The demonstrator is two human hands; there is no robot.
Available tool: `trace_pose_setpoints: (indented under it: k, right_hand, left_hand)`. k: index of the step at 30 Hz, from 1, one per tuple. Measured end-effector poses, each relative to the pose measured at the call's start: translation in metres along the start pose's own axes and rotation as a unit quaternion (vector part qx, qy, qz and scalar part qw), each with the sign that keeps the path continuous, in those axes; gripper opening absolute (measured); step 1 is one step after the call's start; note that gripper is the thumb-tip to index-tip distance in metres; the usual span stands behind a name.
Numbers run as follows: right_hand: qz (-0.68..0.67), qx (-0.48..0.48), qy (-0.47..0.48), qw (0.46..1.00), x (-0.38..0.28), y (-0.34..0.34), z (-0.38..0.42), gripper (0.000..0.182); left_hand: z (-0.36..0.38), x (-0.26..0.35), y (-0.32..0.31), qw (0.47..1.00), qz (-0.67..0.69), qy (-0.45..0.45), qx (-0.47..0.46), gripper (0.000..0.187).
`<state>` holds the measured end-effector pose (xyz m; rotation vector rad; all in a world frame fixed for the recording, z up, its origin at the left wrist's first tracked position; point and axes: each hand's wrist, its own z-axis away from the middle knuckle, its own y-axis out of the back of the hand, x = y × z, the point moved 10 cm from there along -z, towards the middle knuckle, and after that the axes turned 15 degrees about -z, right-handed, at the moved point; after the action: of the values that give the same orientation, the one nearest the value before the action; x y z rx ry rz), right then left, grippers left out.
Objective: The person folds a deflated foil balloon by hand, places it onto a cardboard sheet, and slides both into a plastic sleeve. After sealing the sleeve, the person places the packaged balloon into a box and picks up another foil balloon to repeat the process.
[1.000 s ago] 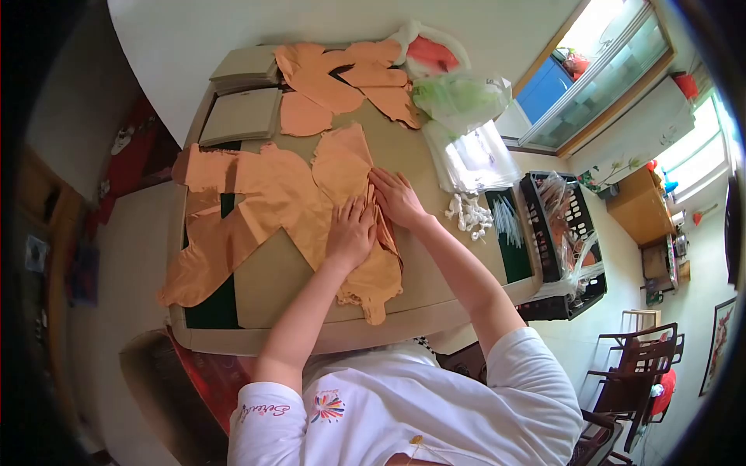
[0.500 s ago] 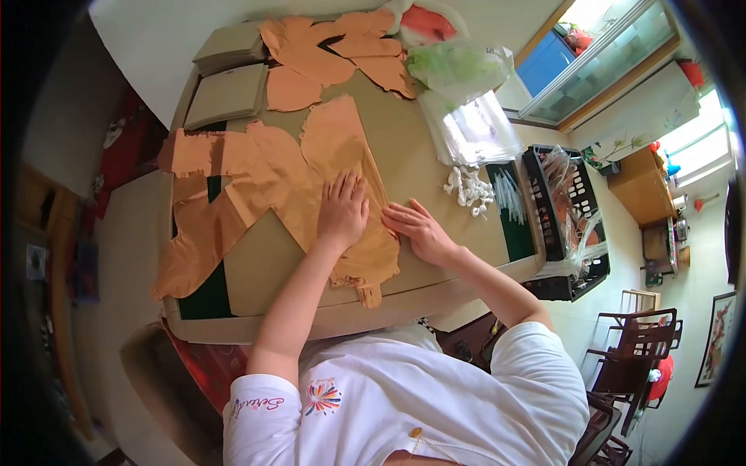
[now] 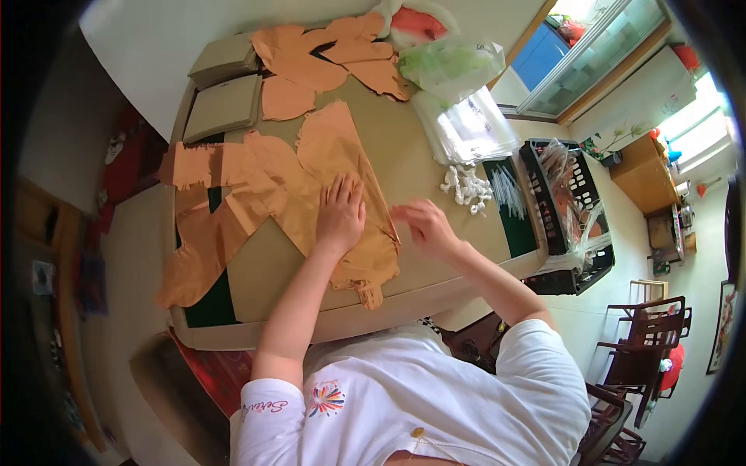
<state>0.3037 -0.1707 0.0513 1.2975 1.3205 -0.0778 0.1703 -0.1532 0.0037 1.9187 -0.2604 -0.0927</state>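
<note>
we're seeing a table (image 3: 221, 339) filling most of the view, brown sheet over green cloth (image 3: 211, 301). we're wearing a white shirt (image 3: 458, 388); red cursive on the left sleeve is reading roughly "seren", the rest unclear, and a multicolour burst print (image 3: 325, 399) is sitting on the chest. the copper foil piece (image 3: 299, 182) is lying flat on the near part of the table, shiny, lobed, creased, ragged along some edges, its right edge running straight and slanting. a black crate (image 3: 556, 213) holding wrapped items is standing at the table's right side. more copper foil pieces (image 3: 307, 62) are overlapping at the far side, next to two grey-brown stacks (image 3: 225, 106). clear plastic bags (image 3: 472, 128) are piling far right, marks too small to read, with a green-tinted bag (image 3: 451, 68) overlapping them. our left hand (image 3: 340, 217) is pressing flat on the foil, fingers extended and nearly together. our right hand (image 3: 427, 227) is hovering or resting at the right edge, fingers partly curled; we can't tell if they're pinching it. white small pieces (image 3: 466, 188) are clustering beyond, beside thin clear sticks (image 3: 509, 193).
</note>
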Motion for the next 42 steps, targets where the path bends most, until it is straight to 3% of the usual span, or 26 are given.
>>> trace_pose_setpoints:
  k: [2, 5, 11, 14, 19, 22, 24, 28, 31, 34, 37, 40, 42]
  right_hand:
    - [-0.029, 0.096, -0.005, 0.995, 0.009, 0.002, -0.045, 0.04]
    - [0.086, 0.131, 0.018, 0.987, 0.035, -0.022, -0.087, 0.038]
    - [0.128, 0.07, -0.045, 0.988, 0.063, -0.045, -0.092, 0.044]
    - [0.143, 0.067, -0.049, 0.986, 0.064, -0.046, -0.093, 0.044]
    - [0.147, 0.087, -0.021, 0.985, 0.052, -0.045, -0.094, 0.038]
    - [0.162, 0.088, -0.003, 0.983, 0.047, -0.045, -0.093, 0.035]
    - [0.164, 0.088, 0.004, 0.982, 0.046, -0.045, -0.094, 0.035]
    - [0.162, 0.08, -0.01, 0.984, 0.047, -0.046, -0.095, 0.036]
    - [0.151, 0.067, -0.03, 0.986, 0.049, -0.047, -0.094, 0.037]
    - [0.154, 0.07, -0.027, 0.985, 0.048, -0.046, -0.093, 0.037]
    - [0.174, 0.077, -0.024, 0.981, 0.054, -0.047, -0.093, 0.039]
    - [0.167, 0.08, -0.03, 0.982, 0.059, -0.049, -0.093, 0.042]
    - [0.164, 0.068, -0.037, 0.983, 0.057, -0.05, -0.091, 0.043]
  left_hand:
    - [0.002, 0.002, 0.002, 1.0, -0.017, -0.011, -0.001, 0.043]
    - [0.001, 0.0, -0.002, 1.0, -0.014, 0.002, 0.004, 0.044]
    - [0.0, -0.011, 0.005, 0.993, 0.102, 0.034, 0.055, 0.042]
    - [-0.015, -0.055, 0.016, 0.981, 0.13, 0.115, 0.085, 0.037]
    - [-0.051, -0.134, 0.02, 0.954, -0.073, 0.291, 0.005, 0.039]
    - [-0.068, -0.155, -0.012, 0.945, -0.069, 0.305, -0.099, 0.038]
    - [-0.081, -0.167, -0.033, 0.956, -0.029, 0.282, -0.078, 0.035]
    - [-0.088, -0.164, -0.013, 0.956, 0.003, 0.29, -0.045, 0.033]
    - [-0.099, -0.148, 0.011, 0.969, -0.025, 0.245, 0.01, 0.025]
    - [-0.124, -0.077, 0.034, 0.987, 0.078, -0.026, 0.14, 0.025]
    - [-0.117, -0.031, -0.009, 0.988, -0.054, -0.128, 0.062, 0.029]
    - [-0.12, -0.043, -0.041, 0.994, -0.045, -0.088, -0.044, 0.035]
    - [-0.121, -0.049, -0.045, 0.994, -0.053, -0.069, -0.06, 0.037]
